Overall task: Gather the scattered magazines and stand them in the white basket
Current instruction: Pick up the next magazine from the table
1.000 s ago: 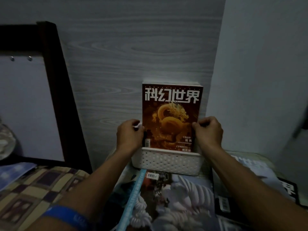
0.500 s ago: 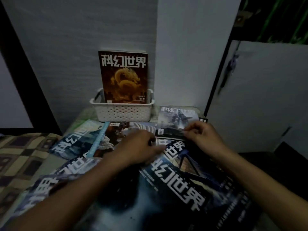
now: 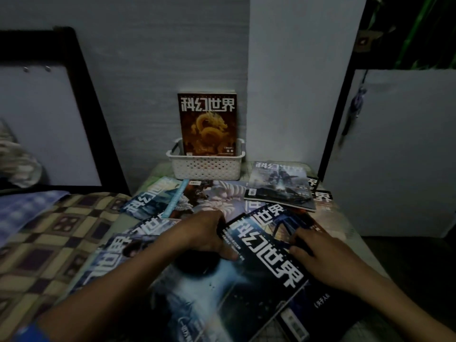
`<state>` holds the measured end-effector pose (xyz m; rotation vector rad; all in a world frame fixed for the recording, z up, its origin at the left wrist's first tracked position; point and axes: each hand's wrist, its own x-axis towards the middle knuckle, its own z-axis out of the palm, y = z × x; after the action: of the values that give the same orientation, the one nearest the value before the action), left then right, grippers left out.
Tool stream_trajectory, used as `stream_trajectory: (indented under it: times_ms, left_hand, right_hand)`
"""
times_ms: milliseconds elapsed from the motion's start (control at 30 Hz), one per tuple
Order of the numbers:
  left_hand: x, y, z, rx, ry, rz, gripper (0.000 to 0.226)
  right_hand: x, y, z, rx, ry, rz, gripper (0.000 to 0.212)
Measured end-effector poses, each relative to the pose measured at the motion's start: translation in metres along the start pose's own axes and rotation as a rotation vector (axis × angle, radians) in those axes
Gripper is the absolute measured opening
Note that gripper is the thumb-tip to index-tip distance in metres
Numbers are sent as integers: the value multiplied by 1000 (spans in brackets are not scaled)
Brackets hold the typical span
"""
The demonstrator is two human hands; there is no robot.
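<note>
A white perforated basket [image 3: 206, 167] stands against the grey wall with an orange dragon-cover magazine [image 3: 207, 123] upright inside it. Several magazines lie scattered in front of it. The nearest is a large dark blue magazine [image 3: 249, 275] with white title characters, lying tilted. My left hand [image 3: 204, 234] grips its left edge near the top corner, fingers curled under. My right hand [image 3: 323, 257] rests on its right edge, fingers bent on the cover. A grey-blue magazine [image 3: 280, 185] lies to the right of the basket.
A checked brown bedcover [image 3: 49, 238] lies on the left, with a dark bed frame [image 3: 98, 114] behind it. A white cabinet door [image 3: 404, 149] stands at the right. More magazines [image 3: 158, 196] overlap each other between the basket and my hands.
My hands let go of the dragon magazine in the basket, came down to the scattered pile, and now hold the edges of the large dark blue magazine. The view shifted back and right.
</note>
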<state>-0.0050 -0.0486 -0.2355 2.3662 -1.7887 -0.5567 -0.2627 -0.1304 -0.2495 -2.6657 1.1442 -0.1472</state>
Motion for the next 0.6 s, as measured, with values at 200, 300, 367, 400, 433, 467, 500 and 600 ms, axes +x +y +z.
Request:
stream_trajectory:
  times_ms: [200,300,367,400,433,467,500,600]
  left_hand:
    - [-13,0,5,-179,229,60,43]
    - [-16,8,-10,-411,319,159,13]
    - [-22,6,-35,-642,431,274,13]
    - [-26,4,-49,-748,490,326,15]
    - [-29,0,-65,-842,555,372,18]
    - [-32,-4,-80,-923,628,396,18]
    - [-34,-8,-94,-1012,702,406,17]
    - [-32,-18,-119,-1283,853,424,13]
  right_hand:
    - [-2,-22,2,55,-264,36,105]
    - [2,-26,3,258,-105,30,91]
    - [10,-30,-4,660,66,103,73]
    - [16,-31,-10,934,132,129,64]
    - [24,-35,-18,1187,179,119,59]
    - [32,-41,-27,1374,216,81,54]
    - [41,-48,-37,1473,246,43,49]
    - [76,-75,-63,1439,311,-37,22]
